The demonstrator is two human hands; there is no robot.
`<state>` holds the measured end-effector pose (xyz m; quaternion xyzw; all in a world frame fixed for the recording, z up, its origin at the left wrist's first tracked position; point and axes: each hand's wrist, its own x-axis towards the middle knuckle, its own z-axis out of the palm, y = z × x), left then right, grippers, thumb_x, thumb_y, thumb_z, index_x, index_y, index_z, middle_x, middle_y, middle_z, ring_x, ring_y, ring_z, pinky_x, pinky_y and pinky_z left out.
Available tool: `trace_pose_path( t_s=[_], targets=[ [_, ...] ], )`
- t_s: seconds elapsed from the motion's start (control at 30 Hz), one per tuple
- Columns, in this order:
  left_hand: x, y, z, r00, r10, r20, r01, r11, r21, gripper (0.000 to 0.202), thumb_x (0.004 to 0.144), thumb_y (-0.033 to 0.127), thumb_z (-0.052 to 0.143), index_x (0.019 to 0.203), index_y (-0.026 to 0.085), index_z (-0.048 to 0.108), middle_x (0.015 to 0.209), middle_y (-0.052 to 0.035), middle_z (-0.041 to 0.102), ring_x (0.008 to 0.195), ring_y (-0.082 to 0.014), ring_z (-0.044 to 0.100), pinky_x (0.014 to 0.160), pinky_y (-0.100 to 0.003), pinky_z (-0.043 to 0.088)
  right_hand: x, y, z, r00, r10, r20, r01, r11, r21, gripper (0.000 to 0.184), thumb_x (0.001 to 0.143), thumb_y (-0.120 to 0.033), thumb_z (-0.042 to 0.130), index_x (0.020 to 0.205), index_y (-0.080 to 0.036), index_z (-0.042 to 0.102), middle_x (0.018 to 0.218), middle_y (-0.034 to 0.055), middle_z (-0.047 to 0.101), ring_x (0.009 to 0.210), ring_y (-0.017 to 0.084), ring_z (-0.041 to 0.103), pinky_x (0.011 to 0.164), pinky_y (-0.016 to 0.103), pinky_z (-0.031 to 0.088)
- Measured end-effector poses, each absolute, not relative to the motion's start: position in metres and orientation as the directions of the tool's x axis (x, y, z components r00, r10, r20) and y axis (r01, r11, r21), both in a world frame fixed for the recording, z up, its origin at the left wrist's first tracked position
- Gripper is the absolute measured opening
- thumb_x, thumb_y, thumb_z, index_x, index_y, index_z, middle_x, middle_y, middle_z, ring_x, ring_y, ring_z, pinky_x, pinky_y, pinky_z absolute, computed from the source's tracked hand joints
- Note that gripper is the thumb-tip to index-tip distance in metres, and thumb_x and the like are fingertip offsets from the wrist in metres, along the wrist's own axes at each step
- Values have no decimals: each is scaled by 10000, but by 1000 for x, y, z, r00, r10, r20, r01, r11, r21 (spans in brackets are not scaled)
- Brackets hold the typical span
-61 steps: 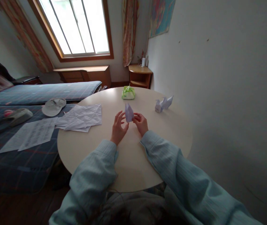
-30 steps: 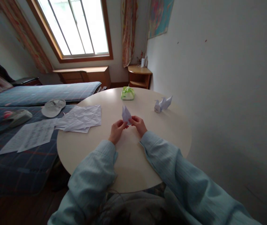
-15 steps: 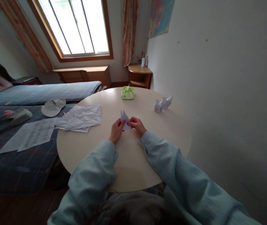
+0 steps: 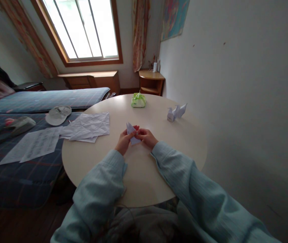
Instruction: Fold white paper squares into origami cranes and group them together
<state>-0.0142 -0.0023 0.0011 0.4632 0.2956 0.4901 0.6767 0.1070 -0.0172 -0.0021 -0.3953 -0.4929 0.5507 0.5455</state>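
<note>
A small folded piece of pale paper [image 4: 130, 131] is held low over the round cream table [image 4: 174, 152], its point tilted up and to the left. My left hand [image 4: 123, 141] pinches it from the left, fingers closed on its edge. From the right, my right hand [image 4: 146, 137] grips the same piece with bent fingers. Both arms wear light blue sleeves.
A finished paper bird [image 4: 175, 112] stands at the table's right. A green and white packet [image 4: 138, 100] lies at the far edge. Creased paper sheets [image 4: 88, 126] overhang the left edge, beside a bed [image 4: 19, 141] with printed sheets [image 4: 36, 145] and a cap [image 4: 57, 114]. A wall runs along the right.
My left hand has closed onto the folded paper, which it was not gripping before. Both hands have lowered the paper toward the table and tipped its point leftward.
</note>
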Motion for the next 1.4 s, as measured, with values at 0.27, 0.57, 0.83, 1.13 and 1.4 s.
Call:
trace_pose_path(
  t_s=[0.27, 0.57, 0.83, 1.13, 1.4],
  targets=[
    [-16, 2, 3, 275, 960, 59, -401, 58, 914, 308, 687, 335, 615, 924, 141, 584, 1035, -115, 628, 925, -211, 602, 830, -378, 474, 109, -18, -3, -187, 979, 83, -134, 59, -989, 217, 474, -249, 664, 509, -153, 473, 469, -76, 452, 465, 57, 379, 485, 204, 266],
    [-15, 0, 9, 240, 971, -8, -479, 126, 869, 307, 717, 406, 571, 806, 115, 607, 905, -116, 665, 887, -204, 608, 814, -345, 465, 108, -17, -6, -213, 974, 78, -141, 48, -989, 258, 471, -276, 681, 531, -158, 460, 484, -74, 442, 470, 58, 371, 480, 209, 249],
    [-17, 1, 6, 294, 955, -31, -384, 148, 911, 436, 573, 356, 705, 950, 157, 611, 937, -57, 646, 773, -138, 603, 704, -251, 458, 116, -13, -4, 153, 969, 195, 9, 196, -980, 288, 514, -396, 660, 561, -172, 485, 511, -62, 461, 509, 76, 402, 507, 216, 310],
    [-17, 0, 2, 242, 969, -48, -270, 115, 956, 360, 527, 331, 726, 835, 159, 653, 869, -38, 652, 716, -104, 575, 681, -230, 427, 119, -14, 0, 290, 930, 225, 74, 212, -974, 341, 544, -443, 642, 741, -177, 560, 667, -12, 568, 566, 98, 490, 525, 231, 399],
    [-18, 2, -1, 213, 977, -28, -287, 89, 954, 390, 509, 311, 731, 861, 173, 638, 943, -41, 644, 772, -109, 572, 712, -228, 414, 121, -13, 1, 396, 876, 275, 79, 266, -961, 262, 607, -395, 584, 752, -178, 566, 757, 16, 598, 641, 116, 518, 556, 242, 417]
  ],
)
